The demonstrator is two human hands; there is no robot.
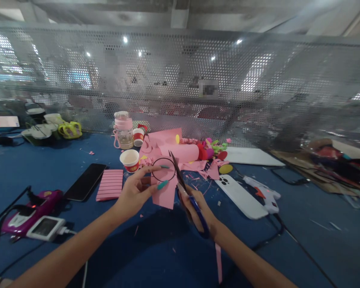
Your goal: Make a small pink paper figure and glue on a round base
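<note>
My left hand (138, 186) pinches a piece of pink paper (163, 196) between thumb and fingers. A black circle outline (174, 176) shows on that paper, under my fingertips. In my right hand (202, 212) is a pair of scissors (199, 214) with dark blue handles, the fingers around the grips. The blades point up and away, slightly apart, along the right edge of the paper. Behind the paper lie pink scraps (211, 170) and a pink paper roll (180, 153).
A black phone (85, 182) and striped pink paper (110, 184) lie left, beside a purple power strip (49, 200). Paper cups (130, 159) and a pink-lidded bottle (123, 130) stand behind. On the right are a white phone (243, 198) and a glue gun (264, 194). A perforated metal panel (162, 88) borders the table.
</note>
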